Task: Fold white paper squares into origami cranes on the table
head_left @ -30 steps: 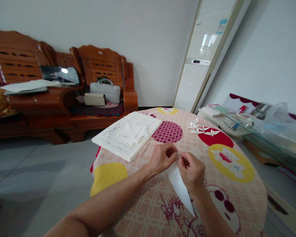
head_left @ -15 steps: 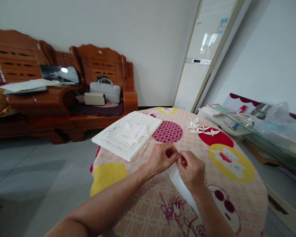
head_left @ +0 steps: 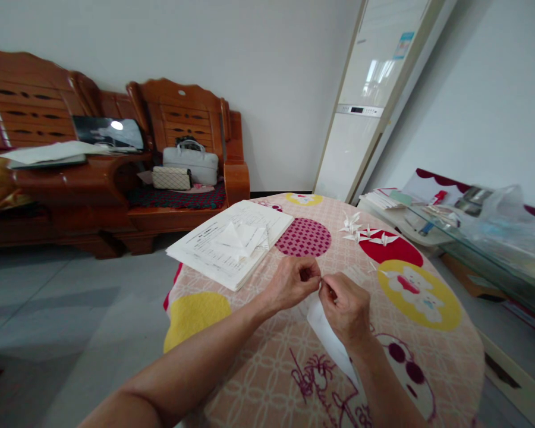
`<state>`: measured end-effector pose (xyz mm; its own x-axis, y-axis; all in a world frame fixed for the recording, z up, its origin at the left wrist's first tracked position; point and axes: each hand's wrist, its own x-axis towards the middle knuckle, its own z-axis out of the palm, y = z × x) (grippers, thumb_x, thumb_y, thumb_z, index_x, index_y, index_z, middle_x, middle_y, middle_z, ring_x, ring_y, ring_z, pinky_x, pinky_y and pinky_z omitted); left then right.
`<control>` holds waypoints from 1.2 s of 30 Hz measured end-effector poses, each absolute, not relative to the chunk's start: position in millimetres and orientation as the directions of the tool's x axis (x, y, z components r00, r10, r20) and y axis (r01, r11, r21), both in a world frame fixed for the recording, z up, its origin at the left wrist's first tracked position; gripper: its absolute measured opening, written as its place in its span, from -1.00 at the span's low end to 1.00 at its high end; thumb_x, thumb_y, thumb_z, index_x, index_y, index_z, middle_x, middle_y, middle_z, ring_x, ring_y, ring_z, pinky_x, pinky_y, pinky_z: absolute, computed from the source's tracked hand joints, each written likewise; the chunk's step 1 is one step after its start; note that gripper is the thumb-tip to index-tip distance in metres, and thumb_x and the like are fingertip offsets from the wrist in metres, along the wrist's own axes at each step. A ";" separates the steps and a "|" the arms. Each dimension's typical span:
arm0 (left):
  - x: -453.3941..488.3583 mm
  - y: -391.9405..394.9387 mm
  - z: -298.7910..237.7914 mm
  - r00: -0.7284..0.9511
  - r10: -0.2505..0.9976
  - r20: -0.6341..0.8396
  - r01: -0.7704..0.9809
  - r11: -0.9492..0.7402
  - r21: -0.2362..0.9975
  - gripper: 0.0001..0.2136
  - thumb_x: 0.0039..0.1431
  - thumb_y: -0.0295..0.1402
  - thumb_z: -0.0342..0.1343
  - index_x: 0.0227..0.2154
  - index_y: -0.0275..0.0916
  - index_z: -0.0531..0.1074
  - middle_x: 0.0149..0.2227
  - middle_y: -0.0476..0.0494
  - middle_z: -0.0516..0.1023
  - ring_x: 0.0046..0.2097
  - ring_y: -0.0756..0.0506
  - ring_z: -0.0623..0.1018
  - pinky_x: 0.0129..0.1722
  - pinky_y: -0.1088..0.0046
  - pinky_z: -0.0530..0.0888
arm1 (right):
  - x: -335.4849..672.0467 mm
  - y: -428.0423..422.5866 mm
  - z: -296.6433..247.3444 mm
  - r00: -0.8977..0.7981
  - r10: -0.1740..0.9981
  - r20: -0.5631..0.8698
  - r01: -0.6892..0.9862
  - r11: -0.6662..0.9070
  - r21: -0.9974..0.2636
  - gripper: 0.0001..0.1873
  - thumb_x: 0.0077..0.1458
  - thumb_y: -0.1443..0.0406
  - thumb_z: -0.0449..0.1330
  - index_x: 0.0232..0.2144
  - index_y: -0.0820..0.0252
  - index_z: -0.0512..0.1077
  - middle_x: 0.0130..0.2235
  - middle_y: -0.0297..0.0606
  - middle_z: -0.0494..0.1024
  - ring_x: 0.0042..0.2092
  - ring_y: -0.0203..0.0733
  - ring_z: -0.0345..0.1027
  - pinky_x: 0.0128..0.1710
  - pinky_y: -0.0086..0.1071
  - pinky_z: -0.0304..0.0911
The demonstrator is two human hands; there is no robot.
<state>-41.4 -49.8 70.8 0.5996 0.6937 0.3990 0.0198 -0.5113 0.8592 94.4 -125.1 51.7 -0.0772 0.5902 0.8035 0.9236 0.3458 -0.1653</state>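
Note:
Both my hands meet over a round table [head_left: 267, 380] covered with a patterned pink cloth. My left hand [head_left: 293, 282] and my right hand [head_left: 344, 307] are closed in a pinch on the far tip of a folded white paper [head_left: 326, 336]. The paper's long pointed body runs back toward me under my right wrist. A stack of printed sheets [head_left: 229, 242] with folded white pieces on top lies to the far left. Several small folded paper cranes [head_left: 366, 232] sit at the far right of the table.
A wooden sofa [head_left: 116, 166] with a white bag [head_left: 189, 163] and a quilted purse [head_left: 171, 177] stands behind on the left. A tall white air conditioner [head_left: 361, 113] stands in the corner. A glass-topped table [head_left: 472, 232] with clutter is at the right.
My hands stay pinched together on the paper tip. The fingers shift only slightly; the view has barely moved.

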 end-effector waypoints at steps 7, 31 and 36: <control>-38.5 -46.2 68.1 0.624 0.749 0.221 -0.056 -0.239 0.969 -0.96 -0.05 -0.47 0.08 -0.54 -0.33 0.36 -0.64 0.07 0.34 -0.60 0.09 0.35 -0.61 0.62 0.23 | 96.1 -127.7 54.5 0.129 0.717 0.685 0.756 0.376 -0.536 -0.87 0.10 0.42 0.11 -0.41 0.24 0.46 -0.52 -0.34 0.45 -0.52 -0.33 0.29 -0.48 -0.49 0.18; -32.7 -48.6 64.6 0.599 0.788 0.142 -0.024 -0.160 0.987 -0.94 -0.04 -0.42 0.07 -0.53 -0.31 0.37 -0.61 0.03 0.40 -0.61 0.08 0.38 -0.62 0.62 0.29 | 95.3 -128.7 51.5 0.285 0.798 0.532 0.571 0.305 -0.762 -0.84 0.09 0.32 0.14 -0.46 0.27 0.48 -0.57 -0.37 0.44 -0.54 -0.33 0.28 -0.55 -0.52 0.16; -33.4 -49.5 65.2 0.580 0.786 0.216 0.078 -0.317 0.945 -0.93 -0.02 -0.42 0.08 -0.53 -0.31 0.36 -0.63 0.05 0.35 -0.57 0.08 0.36 -0.58 0.62 0.21 | 94.8 -127.9 50.6 0.249 0.760 0.600 0.677 0.306 -0.669 -0.84 0.10 0.34 0.12 -0.47 0.25 0.46 -0.58 -0.37 0.43 -0.55 -0.34 0.26 -0.53 -0.50 0.15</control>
